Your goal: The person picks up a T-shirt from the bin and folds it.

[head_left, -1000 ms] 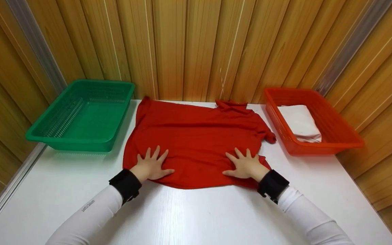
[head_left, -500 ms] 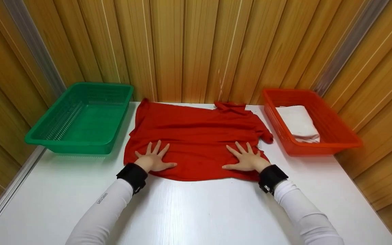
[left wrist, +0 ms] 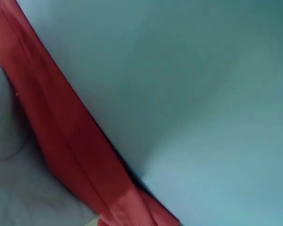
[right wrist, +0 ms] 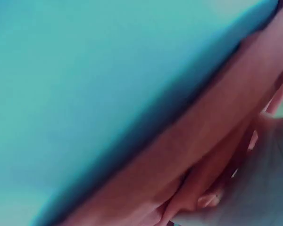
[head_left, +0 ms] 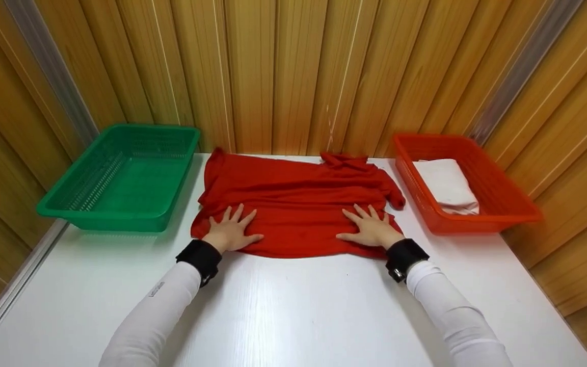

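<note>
A red shirt (head_left: 293,224) lies on the white table, its collar and a sleeve toward the right, with creases running across it from left to right. On its near left part rests my left hand (head_left: 230,233), palm down, fingers spread. My right hand (head_left: 370,230) presses on the near right part in the same way, thumb pointing inward. In the left wrist view the shirt's near edge (left wrist: 70,127) runs beside part of the hand. The right wrist view shows the shirt's edge (right wrist: 179,146) next to the hand at lower right.
An empty green basket (head_left: 120,221) stands at the back left. At the back right, an orange-red basket (head_left: 497,224) holds a folded white cloth (head_left: 449,184). Wood-patterned panels (head_left: 293,76) rise behind the white table (head_left: 293,311).
Both hands have slid away from me, pushing the shirt's near part toward the back. Its near edge has moved farther off and the creases ahead of the fingers have bunched up.
</note>
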`<state>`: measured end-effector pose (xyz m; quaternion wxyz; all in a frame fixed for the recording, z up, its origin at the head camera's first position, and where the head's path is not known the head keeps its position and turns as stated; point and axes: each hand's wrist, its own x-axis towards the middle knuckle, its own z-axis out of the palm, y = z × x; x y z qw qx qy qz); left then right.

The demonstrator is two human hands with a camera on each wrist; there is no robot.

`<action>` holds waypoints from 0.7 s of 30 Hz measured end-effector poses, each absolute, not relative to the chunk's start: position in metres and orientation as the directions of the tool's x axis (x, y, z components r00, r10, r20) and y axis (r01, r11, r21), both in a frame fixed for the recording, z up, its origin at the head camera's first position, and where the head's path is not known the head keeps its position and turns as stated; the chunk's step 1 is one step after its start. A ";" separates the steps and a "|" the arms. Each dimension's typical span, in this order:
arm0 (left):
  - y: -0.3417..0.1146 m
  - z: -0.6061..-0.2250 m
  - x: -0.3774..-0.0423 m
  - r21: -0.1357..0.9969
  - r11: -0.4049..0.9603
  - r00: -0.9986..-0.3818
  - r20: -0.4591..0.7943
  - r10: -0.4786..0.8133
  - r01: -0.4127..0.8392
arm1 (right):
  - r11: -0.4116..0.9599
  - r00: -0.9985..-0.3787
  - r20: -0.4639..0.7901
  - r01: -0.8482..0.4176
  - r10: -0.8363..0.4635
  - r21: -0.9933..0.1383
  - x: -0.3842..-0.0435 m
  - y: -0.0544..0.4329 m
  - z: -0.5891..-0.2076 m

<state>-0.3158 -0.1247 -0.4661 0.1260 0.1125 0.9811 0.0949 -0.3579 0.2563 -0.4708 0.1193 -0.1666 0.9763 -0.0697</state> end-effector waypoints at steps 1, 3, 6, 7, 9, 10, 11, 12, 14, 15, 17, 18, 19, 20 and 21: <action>-0.125 -0.466 -0.312 0.207 0.954 -0.948 -0.189 0.256 0.217 | 0.925 -0.918 -0.152 -0.342 -0.366 -0.163 -0.354 0.257 -0.471; -0.127 -0.466 -0.303 0.185 0.946 -0.952 -0.107 0.288 0.265 | 0.898 -0.904 -0.030 -0.418 -0.426 -0.141 -0.345 0.259 -0.470; -0.131 -0.465 -0.289 0.150 0.927 -0.938 0.014 0.345 0.343 | 0.838 -0.842 0.126 -0.537 -0.525 -0.097 -0.330 0.264 -0.468; -0.133 -0.465 -0.284 0.142 0.920 -0.931 0.044 0.363 0.366 | 0.820 -0.821 0.156 -0.566 -0.550 -0.086 -0.325 0.266 -0.467; -0.137 -0.463 -0.275 0.130 0.904 -0.913 0.089 0.398 0.407 | 0.797 -0.795 0.181 -0.599 -0.580 -0.078 -0.315 0.271 -0.465; -0.139 -0.463 -0.271 0.121 0.897 -0.904 0.103 0.414 0.425 | 0.791 -0.788 0.183 -0.607 -0.588 -0.072 -0.311 0.273 -0.464; -0.142 -0.463 -0.267 0.111 0.891 -0.896 0.112 0.430 0.441 | 0.789 -0.786 0.178 -0.611 -0.593 -0.069 -0.307 0.276 -0.464; -0.145 -0.463 -0.264 0.099 0.884 -0.887 0.119 0.446 0.457 | 0.788 -0.786 0.169 -0.612 -0.595 -0.067 -0.304 0.279 -0.464; -0.150 -0.465 -0.260 0.052 0.869 -0.865 0.138 0.482 0.492 | 0.789 -0.789 0.150 -0.610 -0.596 -0.072 -0.300 0.284 -0.464; -0.153 -0.466 -0.259 0.023 0.859 -0.850 0.158 0.503 0.512 | 0.790 -0.790 0.145 -0.609 -0.595 -0.073 -0.299 0.286 -0.465; -0.158 -0.470 -0.259 -0.061 0.831 -0.806 0.214 0.552 0.552 | 0.789 -0.789 0.140 -0.610 -0.598 -0.070 -0.298 0.290 -0.466; -0.160 -0.471 -0.259 -0.111 0.817 -0.782 0.243 0.574 0.565 | 0.789 -0.789 0.140 -0.610 -0.599 -0.064 -0.298 0.291 -0.466; -0.162 -0.472 -0.260 -0.162 0.805 -0.760 0.268 0.592 0.570 | 0.790 -0.788 0.140 -0.611 -0.599 -0.059 -0.298 0.292 -0.467; -0.164 -0.472 -0.261 -0.207 0.796 -0.742 0.290 0.605 0.568 | 0.789 -0.786 0.142 -0.612 -0.602 -0.048 -0.299 0.293 -0.467; -0.165 -0.472 -0.262 -0.242 0.792 -0.730 0.306 0.611 0.561 | 0.788 -0.783 0.144 -0.615 -0.605 -0.031 -0.299 0.293 -0.467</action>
